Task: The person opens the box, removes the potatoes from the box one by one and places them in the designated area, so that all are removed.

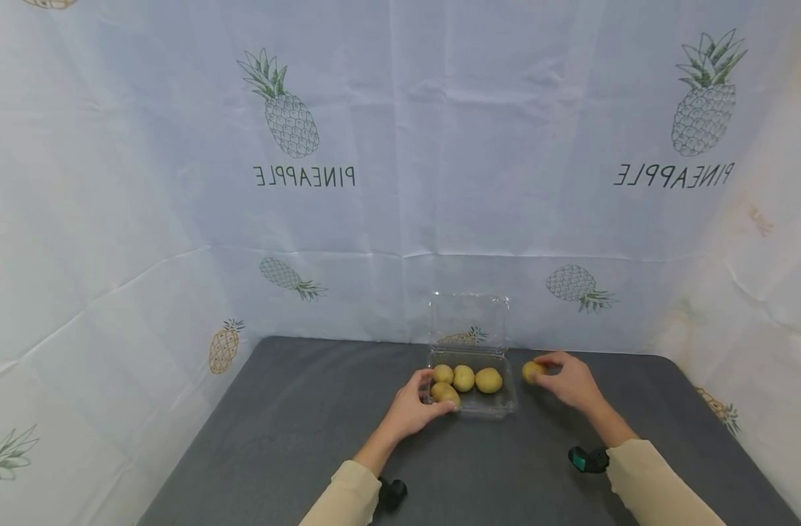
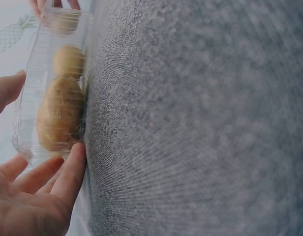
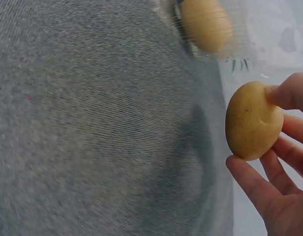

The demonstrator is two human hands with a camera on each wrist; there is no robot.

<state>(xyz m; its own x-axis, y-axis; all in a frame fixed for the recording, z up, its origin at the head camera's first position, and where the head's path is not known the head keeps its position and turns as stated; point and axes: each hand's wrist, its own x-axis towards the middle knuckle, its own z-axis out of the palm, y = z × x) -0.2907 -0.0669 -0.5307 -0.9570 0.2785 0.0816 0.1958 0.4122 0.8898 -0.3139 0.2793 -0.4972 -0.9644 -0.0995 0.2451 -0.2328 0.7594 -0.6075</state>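
Note:
A clear plastic clamshell container (image 1: 484, 410) stands on the table with its lid (image 1: 469, 318) raised at the back. Several potatoes (image 1: 489, 380) lie inside it, mostly toward the left and back. My left hand (image 1: 415, 410) holds the container's front left corner, thumb along the front and fingers at the left side. In the left wrist view, those fingertips (image 2: 78, 150) touch the clear wall near a large potato (image 2: 60, 115). To the right of the container, my right hand (image 1: 571, 381) pinches another potato (image 3: 254, 120) between thumb and fingers, held above the table.
The dark grey table (image 1: 295, 438) meets a white curtain (image 1: 400, 146) printed with pineapples, which hangs behind and on both sides. Black devices, one with a green part (image 1: 578, 459), sit at the wrists.

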